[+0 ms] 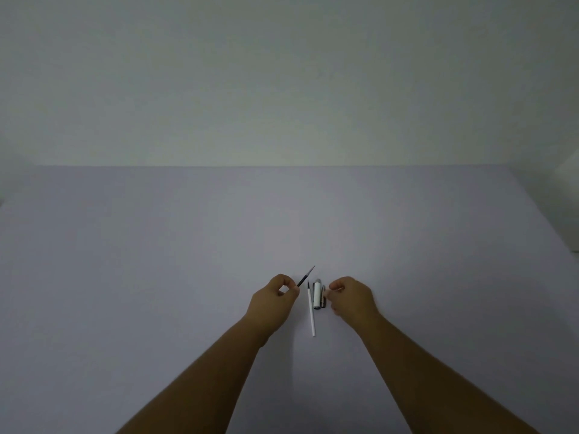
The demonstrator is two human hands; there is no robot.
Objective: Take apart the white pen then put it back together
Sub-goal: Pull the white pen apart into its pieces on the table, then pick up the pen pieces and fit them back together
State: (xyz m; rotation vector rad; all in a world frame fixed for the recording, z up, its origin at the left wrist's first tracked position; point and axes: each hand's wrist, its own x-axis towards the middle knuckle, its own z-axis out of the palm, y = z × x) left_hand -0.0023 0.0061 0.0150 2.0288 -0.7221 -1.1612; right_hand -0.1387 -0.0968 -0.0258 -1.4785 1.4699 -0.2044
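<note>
White on the pale lilac table (156, 277), nearest the person, lies the slim pen tube (312, 314), lengthways between the two hands and touching neither, with the shorter white cap piece (318, 295) just beside it on its right. Left hand (275, 300) is pinched tight on the thin dark refill (305, 276), tip slanting up and away, while the right hand (351, 297) curls beside the cap piece, fingers closed around something too small to tell. Beyond, a plain wall (282, 89).
</note>
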